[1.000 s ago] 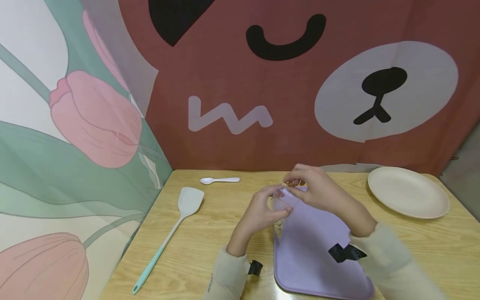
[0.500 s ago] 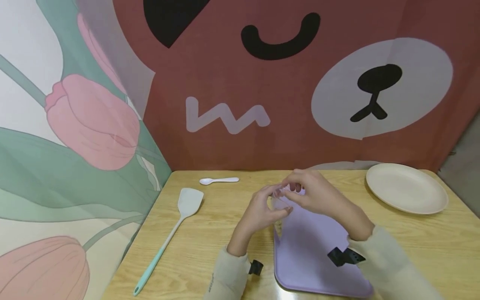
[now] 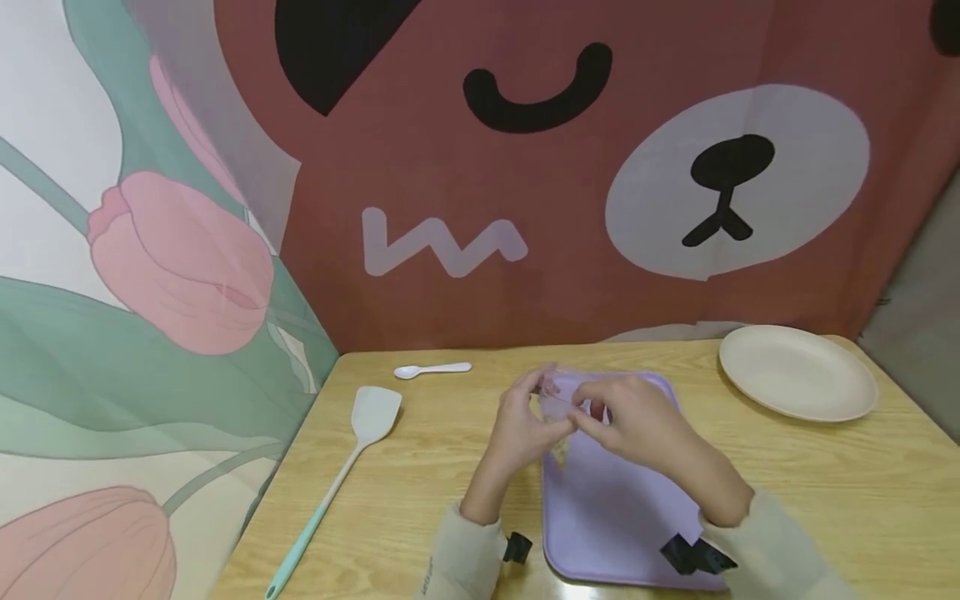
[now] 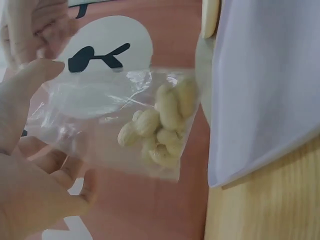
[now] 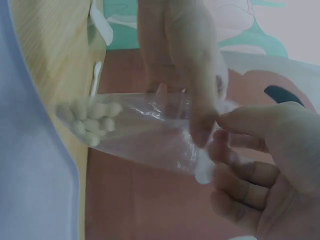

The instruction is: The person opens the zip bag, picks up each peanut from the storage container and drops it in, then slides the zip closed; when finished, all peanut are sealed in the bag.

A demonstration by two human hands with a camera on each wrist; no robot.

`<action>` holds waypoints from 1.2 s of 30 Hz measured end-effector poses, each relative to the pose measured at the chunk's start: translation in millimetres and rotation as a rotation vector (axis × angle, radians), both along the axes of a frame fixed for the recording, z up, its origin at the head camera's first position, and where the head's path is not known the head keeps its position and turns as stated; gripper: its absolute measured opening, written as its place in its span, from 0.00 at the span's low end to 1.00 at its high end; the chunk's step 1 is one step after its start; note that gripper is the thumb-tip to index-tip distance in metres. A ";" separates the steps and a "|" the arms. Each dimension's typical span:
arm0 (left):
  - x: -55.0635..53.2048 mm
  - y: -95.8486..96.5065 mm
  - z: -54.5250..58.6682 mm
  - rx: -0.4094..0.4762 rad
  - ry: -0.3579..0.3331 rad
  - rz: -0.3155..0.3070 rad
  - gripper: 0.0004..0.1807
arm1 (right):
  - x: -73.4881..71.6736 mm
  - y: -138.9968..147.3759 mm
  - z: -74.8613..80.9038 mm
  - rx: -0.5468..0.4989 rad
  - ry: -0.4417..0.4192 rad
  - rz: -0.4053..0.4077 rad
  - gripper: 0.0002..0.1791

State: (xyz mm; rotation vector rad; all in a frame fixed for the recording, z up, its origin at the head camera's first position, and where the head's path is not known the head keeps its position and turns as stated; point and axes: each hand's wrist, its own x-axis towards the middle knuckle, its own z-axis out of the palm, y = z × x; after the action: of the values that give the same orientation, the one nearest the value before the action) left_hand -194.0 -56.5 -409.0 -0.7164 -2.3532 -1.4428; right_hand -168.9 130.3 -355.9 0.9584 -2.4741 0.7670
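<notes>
A clear plastic bag [image 4: 107,112] with several peanuts [image 4: 160,122] in its bottom hangs over the near-left part of a purple tray [image 3: 622,533]. My left hand [image 3: 517,425] holds the bag near its mouth, thumb on one side and fingers on the other. My right hand [image 3: 637,421] is at the bag's top edge, where its thumb and index finger pinch the rim near the left thumb. The right wrist view shows these right fingertips [image 5: 220,137] right against the bag's mouth. In the head view the hands cover much of the bag.
A white spatula with a mint handle [image 3: 337,483] lies on the wooden table [image 3: 420,500] at the left. Behind it is a small white spoon [image 3: 432,369]. A cream plate [image 3: 798,373] sits at the back right, near the printed cloth backdrop [image 3: 420,308].
My right hand has slid along the bag's mouth from its far end toward my left thumb. The left hand keeps its hold on the bag. The head view has shifted slightly.
</notes>
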 end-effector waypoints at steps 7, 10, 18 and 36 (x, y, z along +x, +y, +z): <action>2.1 -4.6 12.7 0.110 0.054 -0.026 0.29 | -6.2 10.9 -2.5 -0.124 0.065 0.023 0.08; 1.1 -5.1 15.5 0.120 0.112 -0.061 0.24 | -7.6 15.9 -1.9 -0.179 0.105 0.042 0.11; 3.4 -8.2 21.4 0.124 0.144 -0.074 0.15 | -9.6 25.7 -4.2 -0.242 0.071 0.000 0.21; -8.2 -12.9 27.6 0.036 0.075 -0.151 0.05 | -13.3 45.2 -20.2 -0.466 -0.236 -0.023 0.02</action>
State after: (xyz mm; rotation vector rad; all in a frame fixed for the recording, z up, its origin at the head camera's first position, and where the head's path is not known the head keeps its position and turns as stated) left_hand -202.2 -69.4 -381.4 -0.9401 -2.2530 -1.4865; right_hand -182.2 175.5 -376.1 0.6959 -2.3216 1.4379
